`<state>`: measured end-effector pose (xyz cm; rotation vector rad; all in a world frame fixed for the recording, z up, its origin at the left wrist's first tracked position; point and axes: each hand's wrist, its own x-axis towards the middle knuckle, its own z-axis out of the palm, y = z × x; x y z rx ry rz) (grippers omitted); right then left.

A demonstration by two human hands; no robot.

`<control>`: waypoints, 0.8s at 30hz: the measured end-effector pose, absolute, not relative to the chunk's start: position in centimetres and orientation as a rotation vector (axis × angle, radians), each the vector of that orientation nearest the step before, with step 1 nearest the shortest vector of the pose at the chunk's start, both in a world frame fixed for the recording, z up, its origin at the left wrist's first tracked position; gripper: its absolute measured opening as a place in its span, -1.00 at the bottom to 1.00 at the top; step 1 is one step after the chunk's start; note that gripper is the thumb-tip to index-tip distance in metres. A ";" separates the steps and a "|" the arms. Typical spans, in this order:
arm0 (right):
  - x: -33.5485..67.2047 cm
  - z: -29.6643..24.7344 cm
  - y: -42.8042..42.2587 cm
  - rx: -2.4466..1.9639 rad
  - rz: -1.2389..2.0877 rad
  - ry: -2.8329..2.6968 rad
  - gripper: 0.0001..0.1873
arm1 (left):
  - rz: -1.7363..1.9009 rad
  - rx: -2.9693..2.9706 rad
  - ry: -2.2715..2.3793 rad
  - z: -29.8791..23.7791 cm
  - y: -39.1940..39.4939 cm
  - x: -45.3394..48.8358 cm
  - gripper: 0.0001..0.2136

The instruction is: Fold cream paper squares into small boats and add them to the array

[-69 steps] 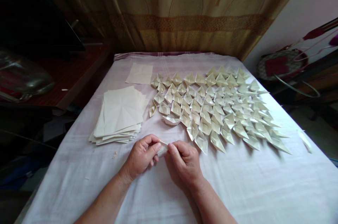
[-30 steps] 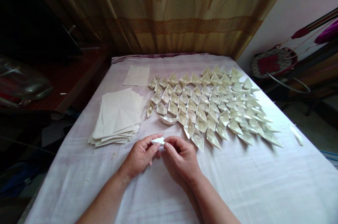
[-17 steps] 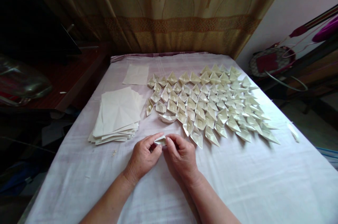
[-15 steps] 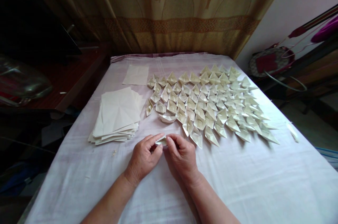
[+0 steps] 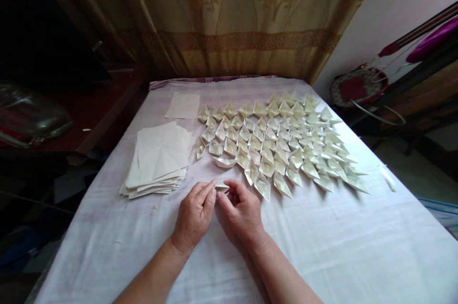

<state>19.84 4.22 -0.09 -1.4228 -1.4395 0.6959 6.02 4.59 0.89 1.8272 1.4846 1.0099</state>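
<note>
Between my hands is a small folded paper piece (image 5: 222,188), pale and pointed, partly hidden by my fingers. My left hand (image 5: 196,211) pinches its left end between thumb and fingers. On the other side, my right hand (image 5: 242,207) is closed at its right end, thumb in front and fingers behind. Many folded paper boats (image 5: 266,145) stand in rows just beyond my hands and to the right. A stack of white paper sheets (image 5: 159,156) lies to the left, its edges uneven.
A single paper sheet (image 5: 183,105) lies behind the stack. Small crumbs (image 5: 153,209) are on the white tablecloth (image 5: 150,256). A thin white object (image 5: 388,179) lies near the right edge. A gold curtain (image 5: 229,17) hangs behind, and a dark red desk (image 5: 107,108) stands at left.
My fingers have shifted on the folded paper, and it now shows as a flatter pointed shape. The view has turned slightly. The boats and the stack have stayed in place.
</note>
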 end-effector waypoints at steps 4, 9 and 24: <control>19.9 -0.1 4.3 -1.336 0.536 -1.491 -0.84 | 1.049 1.734 1.486 0.7 4.6 6.0 -0.66; 20.0 0.0 4.4 -1.219 0.381 -1.567 -0.77 | 1.066 1.511 1.472 0.5 4.7 6.1 -0.68; 20.3 0.0 4.3 -1.184 0.198 -1.796 -0.62 | 0.935 1.422 1.508 0.9 4.6 5.9 -0.65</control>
